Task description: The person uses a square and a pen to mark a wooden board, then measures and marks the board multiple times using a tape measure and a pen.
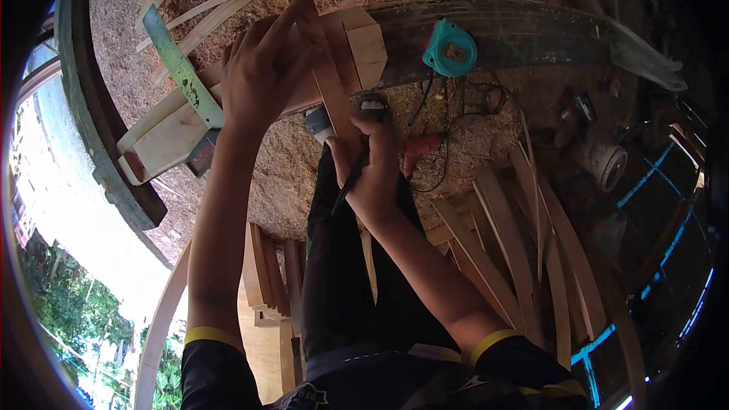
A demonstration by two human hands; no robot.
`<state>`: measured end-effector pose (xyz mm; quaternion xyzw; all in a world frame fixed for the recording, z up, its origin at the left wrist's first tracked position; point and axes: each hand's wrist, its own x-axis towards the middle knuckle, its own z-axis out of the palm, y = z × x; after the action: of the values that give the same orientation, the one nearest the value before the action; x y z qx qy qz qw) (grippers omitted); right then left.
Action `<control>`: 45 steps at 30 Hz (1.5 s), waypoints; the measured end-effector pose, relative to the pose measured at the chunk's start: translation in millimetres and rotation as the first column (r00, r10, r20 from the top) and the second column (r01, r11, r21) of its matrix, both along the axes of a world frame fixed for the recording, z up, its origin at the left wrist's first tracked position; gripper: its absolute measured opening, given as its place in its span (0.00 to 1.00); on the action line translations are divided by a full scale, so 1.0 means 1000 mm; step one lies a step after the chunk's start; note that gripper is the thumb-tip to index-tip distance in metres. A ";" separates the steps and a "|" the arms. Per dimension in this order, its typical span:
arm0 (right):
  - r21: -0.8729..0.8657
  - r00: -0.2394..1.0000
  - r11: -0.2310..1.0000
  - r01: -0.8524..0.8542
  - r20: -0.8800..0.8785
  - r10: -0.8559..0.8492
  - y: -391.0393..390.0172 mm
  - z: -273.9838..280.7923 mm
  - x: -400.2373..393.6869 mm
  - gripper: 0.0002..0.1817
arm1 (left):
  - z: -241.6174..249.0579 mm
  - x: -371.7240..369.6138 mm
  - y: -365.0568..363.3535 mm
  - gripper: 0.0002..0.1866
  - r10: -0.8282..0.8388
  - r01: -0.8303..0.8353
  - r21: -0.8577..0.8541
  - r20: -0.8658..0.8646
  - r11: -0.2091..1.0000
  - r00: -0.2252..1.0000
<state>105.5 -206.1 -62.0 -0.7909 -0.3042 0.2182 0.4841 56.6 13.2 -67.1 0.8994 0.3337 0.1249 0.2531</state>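
A flat wooden strip (328, 80) lies across a thick timber piece (366, 49) with a squared end. My left hand (262, 68) is closed over the timber, its index finger and thumb against the strip's edge. Lower down, the strip's near end is gripped by my right hand (372, 171). A slim black pen or pencil (349, 186) is also held between that hand's fingers, pointing down to the left. To the right, a teal tape measure (453, 49) rests on a dark curved plank (516, 34). Beside my left wrist, a worn green strip (182, 68) leans on the timber.
Sawdust and shavings (281, 178) cover the ground. A red tool (420, 150) with a dark cord lies beyond my right hand. Several curved wooden slats (512, 258) are piled at the lower right. A round-ended machine (607, 163) sits at the far right.
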 end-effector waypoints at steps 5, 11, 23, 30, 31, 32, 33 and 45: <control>0.055 0.999 0.998 0.022 0.042 -0.024 0.001 -0.005 0.004 0.24 | 0.001 0.005 -0.002 0.36 0.011 -0.005 0.061 -0.085 0.998 0.996; 0.004 0.996 0.999 -0.044 0.078 0.044 -0.003 0.001 0.013 0.26 | -0.004 0.006 -0.004 0.35 0.012 -0.003 0.167 -0.055 0.986 0.998; 0.094 0.990 0.993 0.067 -0.129 -0.055 -0.012 0.013 0.004 0.25 | -0.014 -0.005 -0.002 0.39 0.010 0.033 -0.144 0.287 0.989 0.958; 0.057 0.946 0.989 0.137 0.290 -0.147 -0.028 0.019 0.096 0.18 | -0.013 -0.002 0.001 0.36 0.014 0.020 -0.111 0.301 0.994 0.953; -0.014 0.943 0.986 0.163 0.297 -0.152 -0.032 0.024 0.117 0.17 | -0.015 -0.003 0.003 0.36 0.019 0.017 -0.111 0.310 0.994 0.950; -0.085 0.939 0.978 0.190 0.306 -0.156 -0.038 0.027 0.136 0.15 | -0.017 -0.006 0.005 0.32 -0.016 0.026 -0.041 0.228 0.999 0.974; -0.094 0.932 0.972 0.213 0.318 -0.174 -0.043 0.022 0.156 0.16 | -0.019 -0.007 0.005 0.29 -0.042 0.038 0.028 0.140 0.999 0.989; -0.285 0.836 0.948 0.141 0.547 0.040 -0.057 -0.041 0.241 0.19 | -0.006 0.012 -0.007 0.15 0.097 -0.078 0.155 -0.115 0.985 0.989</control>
<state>346.8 -262.8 -102.8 -0.8944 -0.3698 0.0162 0.2510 68.3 6.2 -72.8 0.9063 0.3774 0.1054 0.1583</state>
